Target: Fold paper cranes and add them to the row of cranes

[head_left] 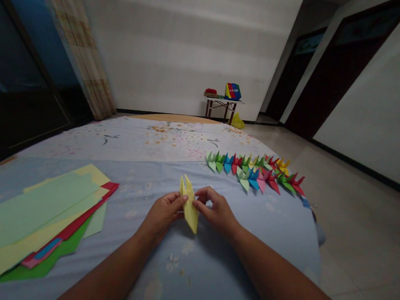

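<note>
A partly folded yellow paper piece (189,204) with two pointed tips stands between my hands above the light blue cloth. My left hand (163,212) pinches its left side with thumb and fingers. My right hand (216,210) pinches its right side, fingers curled. Both hands are closed on the paper.
A stack of coloured paper sheets (38,220), green, yellow, red, lies on the cloth-covered table (211,271) at left. Rows of several folded paper cranes (254,170) sit at the far right near the table edge. A small table with bags (224,101) stands by the far wall.
</note>
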A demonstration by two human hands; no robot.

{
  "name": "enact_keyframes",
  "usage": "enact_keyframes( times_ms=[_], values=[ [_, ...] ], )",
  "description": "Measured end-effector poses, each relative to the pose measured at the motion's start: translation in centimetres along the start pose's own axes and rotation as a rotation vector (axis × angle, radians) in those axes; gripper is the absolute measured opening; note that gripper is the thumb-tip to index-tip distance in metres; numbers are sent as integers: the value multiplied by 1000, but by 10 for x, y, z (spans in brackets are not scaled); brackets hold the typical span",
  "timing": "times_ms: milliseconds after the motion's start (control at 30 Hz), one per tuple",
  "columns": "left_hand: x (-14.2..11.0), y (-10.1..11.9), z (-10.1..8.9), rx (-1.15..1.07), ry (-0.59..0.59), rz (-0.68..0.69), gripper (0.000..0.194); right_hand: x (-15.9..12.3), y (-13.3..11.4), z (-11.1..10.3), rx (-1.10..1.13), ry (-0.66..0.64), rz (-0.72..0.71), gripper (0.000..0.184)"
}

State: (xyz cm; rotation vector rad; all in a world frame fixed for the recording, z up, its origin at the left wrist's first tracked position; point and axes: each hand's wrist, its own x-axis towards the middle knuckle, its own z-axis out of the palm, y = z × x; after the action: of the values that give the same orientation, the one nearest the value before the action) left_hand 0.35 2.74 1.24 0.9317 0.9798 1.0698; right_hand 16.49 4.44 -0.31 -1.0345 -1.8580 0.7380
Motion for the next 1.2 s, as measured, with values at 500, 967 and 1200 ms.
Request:
enact_keyframes(
  times_ms=[500, 967, 1200],
  values=[
    [5, -6, -8, 84, 23, 22, 27, -2, -2, -3, -112, -76, -225, 15],
    [3, -3, -8, 51, 29, 17, 29, -2, -4, -7, -153, -156, -350, 23],
    [2, -1, -8, 20, -12, 48, 29, -2, -1, -7, -159, -122, -333, 21]
  ],
)
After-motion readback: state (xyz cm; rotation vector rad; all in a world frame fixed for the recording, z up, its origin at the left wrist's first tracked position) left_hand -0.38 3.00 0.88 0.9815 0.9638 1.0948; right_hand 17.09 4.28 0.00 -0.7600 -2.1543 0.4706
